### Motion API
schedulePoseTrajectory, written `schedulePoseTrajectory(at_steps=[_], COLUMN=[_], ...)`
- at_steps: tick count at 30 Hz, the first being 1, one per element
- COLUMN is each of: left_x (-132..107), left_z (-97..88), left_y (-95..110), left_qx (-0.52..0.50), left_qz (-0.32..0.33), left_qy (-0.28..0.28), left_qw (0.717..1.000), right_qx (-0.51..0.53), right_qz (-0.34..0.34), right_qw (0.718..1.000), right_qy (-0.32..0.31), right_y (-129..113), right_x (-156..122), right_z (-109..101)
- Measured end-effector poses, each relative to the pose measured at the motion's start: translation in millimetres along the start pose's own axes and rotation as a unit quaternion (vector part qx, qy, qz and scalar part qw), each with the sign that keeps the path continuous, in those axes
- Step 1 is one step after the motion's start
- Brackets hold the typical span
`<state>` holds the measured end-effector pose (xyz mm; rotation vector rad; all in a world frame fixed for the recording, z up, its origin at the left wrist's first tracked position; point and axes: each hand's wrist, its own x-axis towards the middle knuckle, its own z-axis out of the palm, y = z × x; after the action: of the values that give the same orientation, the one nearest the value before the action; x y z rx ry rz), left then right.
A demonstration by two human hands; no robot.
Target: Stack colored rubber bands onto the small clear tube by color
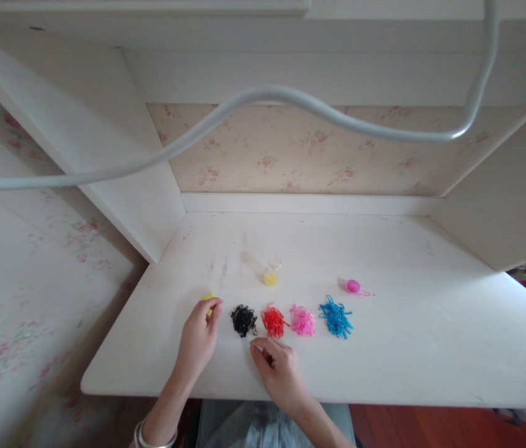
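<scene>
Setting: white worktop (431, 348) set in a white alcove, with floral wallpaper (291, 155) at the back. A grey cable (263, 96) loops across the upper view, well above everything else.

1. Left grip (200, 339): a bare hand resting on the worktop, with silver bangles (150, 435) at the wrist. The fingertips are pinched together on a small clump of yellow bands (208, 297), which shows at the far end of the fingers.
2. Right grip (281, 370): a bare hand just to the right of the left grip and nearer the worktop's front edge. The fingers are curled with the tips down on the surface. Whether anything is pinched beneath them cannot be told.
3. Black band pile (243, 320): just right of the left grip's fingertips and just beyond the right grip. It touches neither.
4. Red band pile (273, 322): directly beyond the right grip, close beside the black pile.
5. Pink band pile (302, 320): beyond and slightly right of the right grip, just beside the red pile.
6. Blue band pile (335, 317): further right of the right grip, at the end of the row.
7. Clear pouch (271, 274): has yellow contents at its near end. It lies farther beyond the right grip, behind the red pile.
8. Pink round item (353, 286): beyond the blue pile, well apart from both grips. Its details are too small to make out.
</scene>
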<state>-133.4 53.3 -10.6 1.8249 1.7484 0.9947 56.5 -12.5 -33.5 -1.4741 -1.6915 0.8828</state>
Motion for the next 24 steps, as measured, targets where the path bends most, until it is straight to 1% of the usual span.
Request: schedulePoseTrajectory(at_steps=[4, 8, 11, 14, 17, 24], left_x=[12.2, 26.6, 35.3, 40.6, 43.0, 45.2], left_z=[3.5, 5.9, 8.9, 12.1, 14.8, 19.0], left_y=[28.2, 57.3, 72.3, 82.0, 87.9, 92.5], left_qx=[-0.035, -0.077, -0.113, -0.133, -0.132, -0.125], left_qz=[-0.033, -0.038, -0.030, -0.027, -0.028, -0.001], left_qy=[-0.017, -0.039, -0.051, -0.061, -0.060, -0.049], left_qw=[0.999, 0.996, 0.992, 0.989, 0.989, 0.991], right_qx=[0.010, 0.006, 0.005, 0.010, 0.011, 0.007], right_qz=[0.000, -0.002, 0.000, -0.002, -0.004, -0.003], right_qw=[1.000, 1.000, 1.000, 1.000, 1.000, 1.000], right_qy=[-0.005, -0.003, -0.002, -0.002, -0.001, -0.013], right_y=[-0.2, 0.4, 1.2, 2.0, 2.1, 2.2], right_x=[0.3, -0.1, -0.3, -0.6, -1.0, -1.6], right_z=[-1.7, -2.4, -2.5, -2.6, -3.1, -4.1])
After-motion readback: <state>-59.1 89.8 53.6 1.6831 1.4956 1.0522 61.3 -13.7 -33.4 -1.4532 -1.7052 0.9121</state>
